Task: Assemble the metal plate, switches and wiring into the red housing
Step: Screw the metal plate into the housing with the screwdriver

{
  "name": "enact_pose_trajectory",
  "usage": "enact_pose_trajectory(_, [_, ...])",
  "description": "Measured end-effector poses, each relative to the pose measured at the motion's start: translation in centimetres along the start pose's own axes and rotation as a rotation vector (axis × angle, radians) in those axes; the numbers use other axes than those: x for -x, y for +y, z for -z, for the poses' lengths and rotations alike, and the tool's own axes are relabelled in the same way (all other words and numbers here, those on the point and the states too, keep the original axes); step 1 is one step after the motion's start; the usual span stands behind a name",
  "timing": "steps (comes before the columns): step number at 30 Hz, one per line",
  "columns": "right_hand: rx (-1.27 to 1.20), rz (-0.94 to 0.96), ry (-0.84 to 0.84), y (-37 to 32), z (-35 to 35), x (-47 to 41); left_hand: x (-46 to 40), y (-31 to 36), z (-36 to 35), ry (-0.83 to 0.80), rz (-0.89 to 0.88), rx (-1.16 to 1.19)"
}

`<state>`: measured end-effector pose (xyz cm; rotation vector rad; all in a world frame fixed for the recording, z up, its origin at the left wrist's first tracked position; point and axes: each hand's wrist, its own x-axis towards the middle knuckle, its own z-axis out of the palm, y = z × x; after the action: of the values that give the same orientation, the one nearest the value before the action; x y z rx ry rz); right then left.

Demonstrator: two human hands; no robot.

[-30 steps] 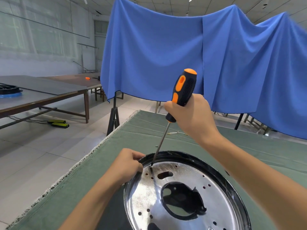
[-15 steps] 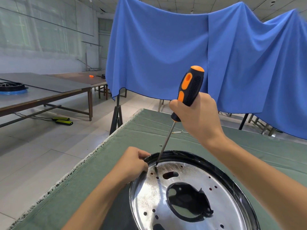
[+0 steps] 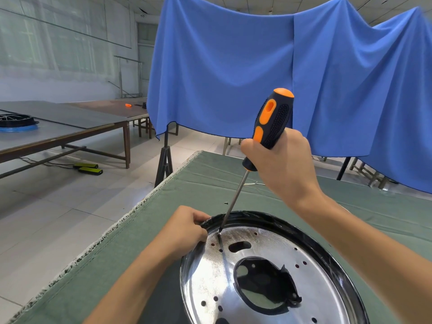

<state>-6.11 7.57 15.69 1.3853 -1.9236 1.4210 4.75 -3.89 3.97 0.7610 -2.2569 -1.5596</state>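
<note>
Little has shifted since the earlier frame: the view has swung slightly, so plate and hands sit a touch further right, while the grip and tool stance are unchanged. Right hand point(image 3: 284, 164) is clenched round the lower handle of the screwdriver point(image 3: 271, 127). Left hand point(image 3: 184, 230) pinches the dark rim point(image 3: 264, 218) at its far left edge, steadying the part.

Metal plate point(image 3: 210, 272) lies flat inside that rim on the green table cloth point(image 3: 205, 178), at the near right of the table, partly cut off by the frame. No red housing surface can be identified.

Orientation: the screwdriver's long axis runs from the handle, up and to the right, down and left to the tip, which meets the plate near its far left edge, beside the left fingers. It is tilted, not upright.

Risks, as judged: the tilt could let the tip cam out of the fastener and skid over the shiny plate toward the left fingers; whether a screw is seated under the tip cannot be told; downward pressure off-centre could rock the plate in its rim
</note>
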Motion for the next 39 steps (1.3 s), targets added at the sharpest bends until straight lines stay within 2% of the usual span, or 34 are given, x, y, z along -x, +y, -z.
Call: enact_pose_trajectory(39, [-0.027, -0.002, 0.0, -0.75, 0.05, 0.65, 0.36, 0.36, -0.24, 0.018, 0.012, 0.001])
